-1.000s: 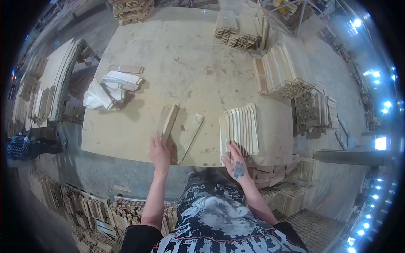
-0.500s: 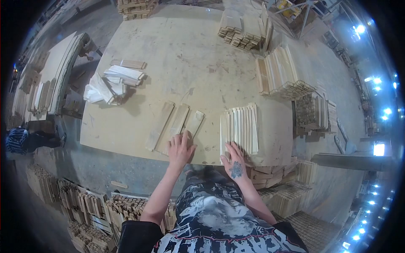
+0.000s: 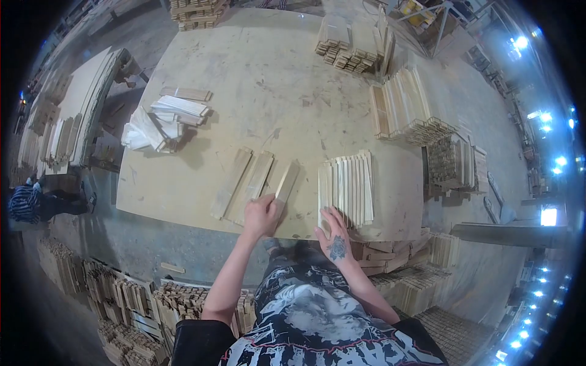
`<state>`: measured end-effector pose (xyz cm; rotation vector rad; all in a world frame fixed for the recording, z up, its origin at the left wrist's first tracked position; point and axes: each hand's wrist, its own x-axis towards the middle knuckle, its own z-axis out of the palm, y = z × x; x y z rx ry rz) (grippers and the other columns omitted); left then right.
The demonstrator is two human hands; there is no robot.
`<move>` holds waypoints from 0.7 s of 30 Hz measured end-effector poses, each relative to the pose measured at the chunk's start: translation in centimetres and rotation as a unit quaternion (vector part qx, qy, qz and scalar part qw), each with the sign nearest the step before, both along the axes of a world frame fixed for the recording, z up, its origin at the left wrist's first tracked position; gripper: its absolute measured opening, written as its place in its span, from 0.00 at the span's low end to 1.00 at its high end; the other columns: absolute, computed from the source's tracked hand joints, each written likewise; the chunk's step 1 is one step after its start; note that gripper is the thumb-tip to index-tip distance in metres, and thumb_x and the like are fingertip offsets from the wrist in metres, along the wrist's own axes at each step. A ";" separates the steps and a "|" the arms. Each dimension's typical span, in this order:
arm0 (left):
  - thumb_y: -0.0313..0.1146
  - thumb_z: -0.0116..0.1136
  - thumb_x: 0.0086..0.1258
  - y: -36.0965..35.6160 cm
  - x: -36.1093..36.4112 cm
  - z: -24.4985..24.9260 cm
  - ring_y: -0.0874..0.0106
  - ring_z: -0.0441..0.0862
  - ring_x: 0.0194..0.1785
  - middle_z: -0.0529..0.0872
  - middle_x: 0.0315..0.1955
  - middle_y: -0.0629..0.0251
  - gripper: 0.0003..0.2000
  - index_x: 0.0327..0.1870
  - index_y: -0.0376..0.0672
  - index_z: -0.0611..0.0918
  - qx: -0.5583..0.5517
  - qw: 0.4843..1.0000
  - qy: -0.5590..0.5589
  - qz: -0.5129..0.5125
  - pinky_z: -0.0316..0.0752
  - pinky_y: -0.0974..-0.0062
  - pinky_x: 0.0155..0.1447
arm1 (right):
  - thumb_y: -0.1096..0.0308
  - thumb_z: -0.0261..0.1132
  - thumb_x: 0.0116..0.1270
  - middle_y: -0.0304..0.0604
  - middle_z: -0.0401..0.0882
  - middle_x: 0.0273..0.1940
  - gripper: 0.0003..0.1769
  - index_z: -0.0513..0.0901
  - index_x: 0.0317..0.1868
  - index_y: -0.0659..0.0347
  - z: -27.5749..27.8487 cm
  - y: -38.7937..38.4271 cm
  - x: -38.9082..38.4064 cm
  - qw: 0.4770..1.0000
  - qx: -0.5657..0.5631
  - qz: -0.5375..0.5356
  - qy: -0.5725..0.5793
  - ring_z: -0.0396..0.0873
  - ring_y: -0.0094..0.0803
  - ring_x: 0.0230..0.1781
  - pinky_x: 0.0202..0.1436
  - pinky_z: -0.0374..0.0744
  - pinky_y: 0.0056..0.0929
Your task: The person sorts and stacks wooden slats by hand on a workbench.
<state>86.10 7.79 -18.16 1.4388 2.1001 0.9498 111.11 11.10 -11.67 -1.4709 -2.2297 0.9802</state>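
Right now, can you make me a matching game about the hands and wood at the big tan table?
Things:
1. Bare left hand
2. Tattooed right hand
3. Messy pile of whitish, flat wooden slats
4. Tall bundle of pale wooden boards

Places or states:
A. By the right edge of the big tan table
B. Open, at the near end of a neat row of pale wooden slats
C. On the table's left side
D. Closed around a loose, narrow wooden slat

Pairs: 1-D, 2-B, 3-C, 4-A
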 end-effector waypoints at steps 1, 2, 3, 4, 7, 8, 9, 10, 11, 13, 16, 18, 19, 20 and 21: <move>0.34 0.62 0.68 0.3 0.5 0.5 0.57 0.84 0.45 0.86 0.43 0.58 0.13 0.51 0.44 0.83 -0.008 1.000 0.022 -0.006 0.75 0.58 0.50 | 0.64 0.69 0.68 0.66 0.61 0.75 0.31 0.73 0.70 0.58 0.0 -0.1 -0.2 1.000 -0.006 -0.006 0.009 0.62 0.59 0.76 0.77 0.65 0.50; 0.34 0.62 0.68 0.5 0.9 1.1 0.55 0.83 0.50 0.84 0.48 0.55 0.15 0.55 0.44 0.82 -0.006 0.998 0.061 -0.011 0.74 0.56 0.55 | 0.64 0.69 0.67 0.66 0.61 0.75 0.31 0.74 0.70 0.58 0.0 -0.2 -0.3 1.000 -0.011 -0.011 0.018 0.62 0.60 0.76 0.77 0.64 0.51; 0.35 0.61 0.68 1.0 1.4 2.1 0.54 0.81 0.56 0.83 0.52 0.53 0.17 0.58 0.45 0.81 -0.003 0.995 0.100 -0.017 0.72 0.53 0.60 | 0.64 0.69 0.67 0.66 0.61 0.75 0.30 0.74 0.69 0.58 0.0 -0.2 -0.5 1.000 -0.010 -0.014 0.023 0.62 0.60 0.76 0.77 0.64 0.51; 0.35 0.61 0.69 1.3 1.9 2.6 0.53 0.79 0.61 0.81 0.57 0.51 0.20 0.62 0.46 0.80 0.000 0.990 0.138 -0.023 0.70 0.50 0.65 | 0.64 0.69 0.67 0.66 0.62 0.74 0.29 0.75 0.68 0.58 0.0 -0.3 -0.6 0.999 -0.009 -0.018 0.028 0.62 0.61 0.76 0.77 0.64 0.51; 0.37 0.61 0.69 1.5 2.8 1.8 0.49 0.62 0.75 0.70 0.69 0.49 0.27 0.70 0.47 0.75 0.053 0.971 0.207 -0.106 0.52 0.40 0.77 | 0.64 0.69 0.67 0.65 0.64 0.72 0.28 0.76 0.67 0.58 -0.4 -0.7 -1.0 0.999 0.009 -0.024 0.023 0.63 0.61 0.74 0.77 0.64 0.52; 0.38 0.61 0.69 1.5 2.7 1.3 0.48 0.61 0.76 0.69 0.70 0.48 0.27 0.71 0.47 0.74 0.047 0.971 0.222 -0.070 0.50 0.39 0.78 | 0.64 0.69 0.67 0.64 0.65 0.71 0.27 0.76 0.66 0.58 -0.5 -0.8 -1.2 0.999 0.018 -0.026 0.018 0.64 0.61 0.74 0.77 0.64 0.52; 0.39 0.61 0.69 1.5 2.4 0.9 0.48 0.60 0.77 0.68 0.70 0.47 0.28 0.71 0.46 0.74 0.041 0.970 0.238 -0.035 0.48 0.38 0.79 | 0.65 0.69 0.67 0.63 0.66 0.70 0.27 0.77 0.65 0.58 -0.3 -0.8 -1.5 0.999 0.023 -0.027 0.023 0.65 0.60 0.73 0.77 0.64 0.52; 0.40 0.61 0.69 1.5 2.1 0.4 0.47 0.59 0.78 0.68 0.71 0.46 0.29 0.72 0.46 0.73 0.035 0.967 0.253 -0.001 0.47 0.37 0.79 | 0.65 0.69 0.67 0.63 0.67 0.69 0.26 0.77 0.65 0.58 0.1 -0.7 -1.8 0.999 0.030 -0.029 0.028 0.65 0.60 0.72 0.77 0.64 0.52; 0.39 0.60 0.70 1.3 1.5 0.1 0.47 0.59 0.78 0.67 0.71 0.45 0.29 0.72 0.45 0.73 0.029 0.966 0.253 0.035 0.47 0.38 0.79 | 0.65 0.69 0.67 0.62 0.68 0.68 0.26 0.77 0.64 0.58 0.4 -0.8 -2.1 0.998 0.035 -0.032 0.033 0.66 0.59 0.71 0.76 0.64 0.51; 0.38 0.60 0.70 0.8 0.1 -0.3 0.46 0.58 0.78 0.67 0.72 0.44 0.28 0.72 0.43 0.73 0.018 0.961 0.255 0.105 0.47 0.38 0.79 | 0.65 0.69 0.66 0.60 0.69 0.67 0.25 0.78 0.64 0.57 0.5 -0.8 -2.6 0.998 0.025 -0.002 0.062 0.67 0.59 0.70 0.76 0.65 0.51; 0.38 0.57 0.72 0.4 -0.9 -0.3 0.45 0.59 0.79 0.67 0.72 0.42 0.28 0.73 0.43 0.71 0.032 0.957 0.255 0.137 0.47 0.36 0.79 | 0.68 0.68 0.67 0.59 0.69 0.67 0.24 0.78 0.63 0.58 0.8 -0.9 -2.8 0.994 0.010 0.020 0.103 0.67 0.59 0.70 0.74 0.67 0.50; 0.41 0.57 0.73 0.9 1.1 0.4 0.46 0.58 0.79 0.67 0.73 0.45 0.29 0.74 0.43 0.70 0.055 0.967 0.239 0.072 0.44 0.35 0.80 | 0.69 0.68 0.67 0.59 0.68 0.68 0.24 0.78 0.63 0.58 0.9 -0.9 -2.5 0.994 0.036 -0.003 0.106 0.68 0.59 0.70 0.74 0.68 0.49; 0.41 0.57 0.73 1.4 2.8 1.2 0.47 0.58 0.80 0.67 0.74 0.47 0.30 0.74 0.43 0.70 0.057 0.974 0.218 0.029 0.43 0.34 0.80 | 0.68 0.68 0.68 0.58 0.68 0.70 0.23 0.79 0.63 0.58 0.6 -0.7 -2.1 0.994 0.067 -0.025 0.088 0.68 0.55 0.72 0.73 0.70 0.46; 0.42 0.57 0.73 1.7 4.5 1.7 0.47 0.57 0.80 0.67 0.74 0.48 0.30 0.75 0.44 0.70 0.059 0.979 0.196 -0.014 0.42 0.33 0.80 | 0.68 0.67 0.68 0.59 0.66 0.71 0.23 0.79 0.64 0.58 0.5 -0.4 -1.7 0.994 0.070 -0.036 0.076 0.67 0.55 0.73 0.74 0.70 0.47; 0.42 0.57 0.73 2.2 6.2 1.8 0.48 0.57 0.80 0.66 0.75 0.50 0.29 0.74 0.44 0.70 0.061 0.977 0.196 -0.060 0.42 0.32 0.80 | 0.68 0.67 0.69 0.59 0.65 0.72 0.24 0.78 0.65 0.58 0.3 -0.1 -1.2 0.994 0.073 -0.046 0.063 0.67 0.55 0.74 0.74 0.70 0.47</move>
